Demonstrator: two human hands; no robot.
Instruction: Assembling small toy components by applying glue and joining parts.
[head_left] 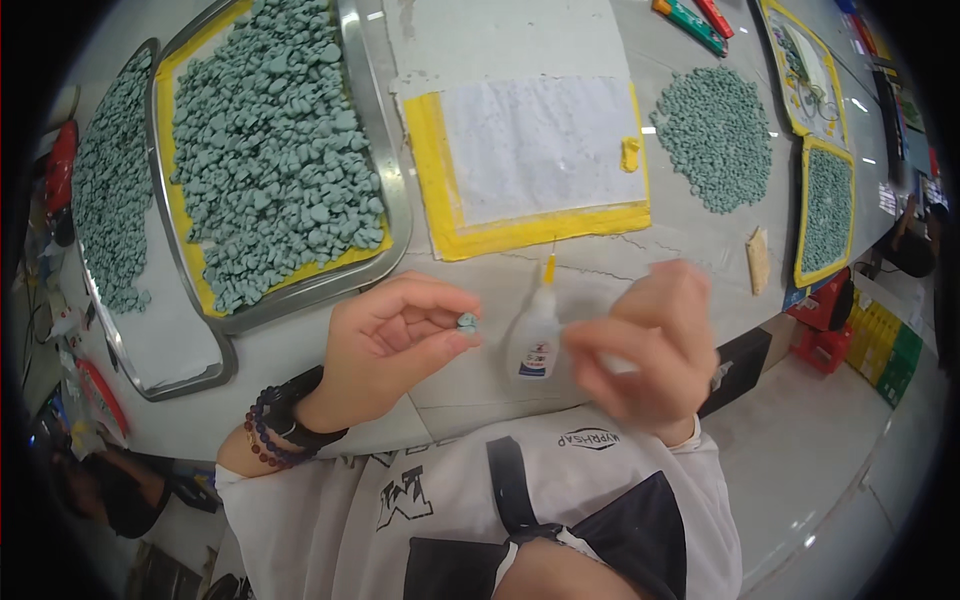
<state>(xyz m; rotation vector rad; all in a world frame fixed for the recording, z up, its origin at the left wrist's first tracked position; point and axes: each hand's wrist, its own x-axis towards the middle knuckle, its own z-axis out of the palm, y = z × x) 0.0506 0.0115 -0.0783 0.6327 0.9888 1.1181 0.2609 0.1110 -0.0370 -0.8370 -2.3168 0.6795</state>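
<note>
Between the thumb and fingertips of my left hand (390,340) is a small blue-green stone (466,322), possibly two pressed together. My right hand (650,350) is curled and smeared by motion, so I cannot make out whether its fingers hold anything. Between the two hands is a clear glue bottle (535,335) with a yellow tip and a thin needle nozzle. Just beyond the bottle lies a white sheet on a yellow-edged board (540,150), with a small yellow lump (629,154) on it.
At left, a metal-rimmed tray (395,190) holds many green stones, beside another tray (190,375) of them. Smaller stones form a loose pile (712,140) at right. Also there are a tan stick-like piece (757,262), a green cutter (690,25) and a yellow-edged tray (800,225).
</note>
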